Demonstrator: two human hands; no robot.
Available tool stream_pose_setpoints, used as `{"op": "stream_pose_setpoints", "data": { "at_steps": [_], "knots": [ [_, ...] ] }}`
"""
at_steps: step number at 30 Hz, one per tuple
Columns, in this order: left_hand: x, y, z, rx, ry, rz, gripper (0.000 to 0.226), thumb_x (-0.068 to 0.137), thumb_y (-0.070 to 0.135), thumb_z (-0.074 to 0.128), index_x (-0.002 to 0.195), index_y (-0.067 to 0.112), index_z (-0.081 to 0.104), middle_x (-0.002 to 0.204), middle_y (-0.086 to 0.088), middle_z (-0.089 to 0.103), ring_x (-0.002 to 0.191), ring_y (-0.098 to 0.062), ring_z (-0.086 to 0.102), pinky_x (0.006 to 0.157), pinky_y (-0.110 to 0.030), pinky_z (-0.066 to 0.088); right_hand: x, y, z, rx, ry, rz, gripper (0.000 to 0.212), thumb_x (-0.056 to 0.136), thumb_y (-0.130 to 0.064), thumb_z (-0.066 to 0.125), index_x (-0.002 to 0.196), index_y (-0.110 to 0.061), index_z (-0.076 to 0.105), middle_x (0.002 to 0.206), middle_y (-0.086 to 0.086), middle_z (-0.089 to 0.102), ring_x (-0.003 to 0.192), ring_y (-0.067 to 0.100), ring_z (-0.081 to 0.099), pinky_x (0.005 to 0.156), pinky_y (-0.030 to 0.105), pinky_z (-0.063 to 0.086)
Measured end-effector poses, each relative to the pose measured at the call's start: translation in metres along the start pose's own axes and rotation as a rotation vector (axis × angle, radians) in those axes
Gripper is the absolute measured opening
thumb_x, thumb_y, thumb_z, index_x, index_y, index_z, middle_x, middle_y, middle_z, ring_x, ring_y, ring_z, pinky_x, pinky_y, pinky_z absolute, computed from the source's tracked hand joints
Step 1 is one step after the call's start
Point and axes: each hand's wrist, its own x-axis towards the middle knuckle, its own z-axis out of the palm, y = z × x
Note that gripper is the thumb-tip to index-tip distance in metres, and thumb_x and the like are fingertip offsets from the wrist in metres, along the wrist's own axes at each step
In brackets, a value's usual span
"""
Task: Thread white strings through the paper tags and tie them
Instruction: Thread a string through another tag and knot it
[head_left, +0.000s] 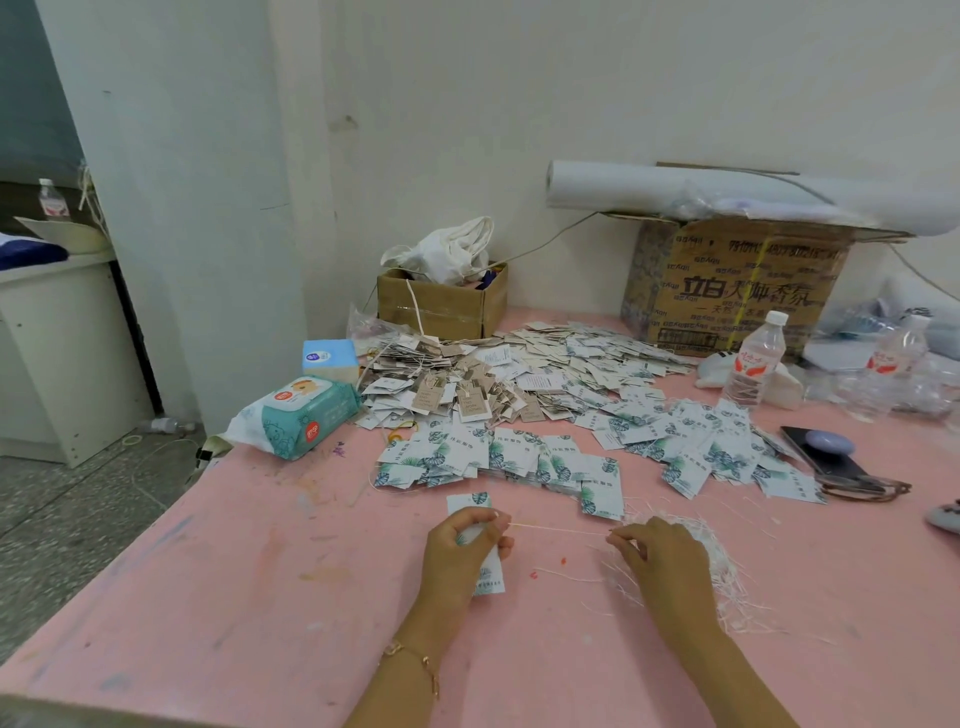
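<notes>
My left hand (460, 551) grips a white paper tag (470, 503) with a green leaf print, low in the middle of the pink table (208, 597). A thin white string (558, 530) runs taut from that hand's fingertips to my right hand (660, 564), which pinches its other end. Under and behind my right hand lies a loose heap of white strings (727, 577). A wide spread of leaf-print tags (519, 457) covers the table beyond my hands. Further back is a pile of tags with strings on them (467, 384).
A wet-wipe pack (301, 415) and a tissue box (330, 358) lie at the left. Two cardboard boxes (441, 301) (727, 286) stand against the wall. Two water bottles (756, 358) (898, 353) and a phone (826, 457) are at the right.
</notes>
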Motion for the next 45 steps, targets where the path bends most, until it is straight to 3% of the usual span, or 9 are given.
{"op": "stream_pose_setpoints", "data": {
  "at_steps": [12, 15, 19, 22, 24, 27, 31, 41, 45],
  "knots": [
    [-0.001, 0.0, 0.002, -0.008, 0.058, 0.063, 0.007, 0.082, 0.008, 0.075, 0.077, 0.011, 0.07, 0.075, -0.001, 0.073, 0.063, -0.018, 0.07, 0.058, -0.021, 0.055, -0.001, 0.005, 0.0, -0.255, 0.026, 0.228, 0.022, 0.097, -0.034, 0.051, 0.09, -0.041, 0.071, 0.09, -0.011, 0.062, 0.101, 0.02, 0.047, 0.082, 0.034, 0.025],
    [0.0, -0.001, 0.001, -0.018, 0.082, 0.062, 0.008, 0.082, 0.007, 0.075, 0.077, 0.011, 0.07, 0.075, 0.0, 0.073, 0.064, -0.018, 0.07, 0.059, -0.021, 0.055, -0.003, 0.002, -0.001, -0.23, 0.069, 0.268, 0.02, 0.094, -0.034, 0.056, 0.11, -0.034, 0.067, 0.109, -0.004, 0.06, 0.11, 0.024, 0.044, 0.089, 0.037, 0.027],
    [-0.001, -0.002, 0.0, 0.076, 0.015, 0.042, 0.01, 0.078, 0.01, 0.079, 0.073, 0.017, 0.073, 0.076, -0.002, 0.075, 0.068, -0.02, 0.072, 0.058, -0.022, 0.055, -0.012, -0.025, 0.004, -0.032, 0.175, 0.031, 0.051, 0.083, -0.018, 0.071, 0.131, -0.017, 0.054, 0.126, 0.01, 0.053, 0.12, 0.032, 0.044, 0.099, 0.047, 0.034],
    [-0.002, -0.003, 0.001, 0.156, -0.016, 0.054, 0.007, 0.077, 0.009, 0.08, 0.075, 0.013, 0.074, 0.072, -0.007, 0.074, 0.065, -0.018, 0.071, 0.057, -0.021, 0.053, -0.019, -0.057, 0.009, 0.296, -0.035, -0.244, 0.038, 0.088, -0.023, 0.066, 0.124, -0.03, 0.056, 0.117, -0.013, 0.056, 0.113, 0.008, 0.051, 0.1, 0.03, 0.036],
    [-0.003, -0.003, 0.001, 0.216, -0.018, 0.101, 0.005, 0.078, 0.009, 0.078, 0.079, 0.009, 0.074, 0.07, -0.004, 0.074, 0.061, -0.01, 0.068, 0.056, -0.017, 0.051, -0.023, -0.076, 0.015, 0.588, -0.236, -0.241, 0.034, 0.086, -0.022, 0.068, 0.115, -0.038, 0.059, 0.107, -0.021, 0.061, 0.105, -0.001, 0.055, 0.092, 0.018, 0.038],
    [-0.003, -0.002, 0.0, 0.242, -0.004, 0.13, 0.009, 0.081, 0.012, 0.076, 0.083, 0.004, 0.073, 0.074, -0.007, 0.074, 0.063, -0.007, 0.065, 0.058, -0.017, 0.05, -0.025, -0.091, 0.029, 0.793, -0.286, -0.134, 0.042, 0.084, -0.004, 0.067, 0.112, -0.035, 0.06, 0.099, -0.011, 0.068, 0.096, 0.003, 0.062, 0.084, 0.014, 0.044],
    [-0.001, -0.003, 0.0, 0.262, -0.006, 0.122, 0.011, 0.084, 0.013, 0.074, 0.085, 0.002, 0.07, 0.08, -0.014, 0.073, 0.069, -0.016, 0.065, 0.065, -0.028, 0.053, -0.02, -0.097, 0.039, 0.697, -0.334, -0.146, 0.039, 0.091, -0.007, 0.057, 0.12, -0.034, 0.051, 0.093, -0.001, 0.068, 0.084, 0.017, 0.065, 0.079, 0.032, 0.053],
    [0.0, -0.002, 0.001, 0.271, -0.043, 0.091, 0.014, 0.087, 0.021, 0.071, 0.077, 0.011, 0.068, 0.066, -0.002, 0.068, 0.058, -0.011, 0.062, 0.054, -0.021, 0.049, -0.013, -0.092, 0.052, 0.41, -0.221, -0.144, 0.009, 0.099, -0.032, 0.046, 0.107, -0.028, 0.044, 0.058, -0.008, 0.042, 0.05, 0.005, 0.046, 0.048, 0.021, 0.034],
    [-0.003, 0.0, 0.0, 0.242, -0.053, 0.07, 0.014, 0.088, 0.021, 0.07, 0.077, 0.014, 0.069, 0.068, -0.003, 0.068, 0.06, -0.012, 0.063, 0.056, -0.022, 0.05, -0.02, -0.092, 0.047, 0.333, -0.103, -0.198, 0.014, 0.097, -0.035, 0.05, 0.111, -0.032, 0.05, 0.064, -0.016, 0.056, 0.063, 0.006, 0.061, 0.051, 0.016, 0.038]
  ]
}}
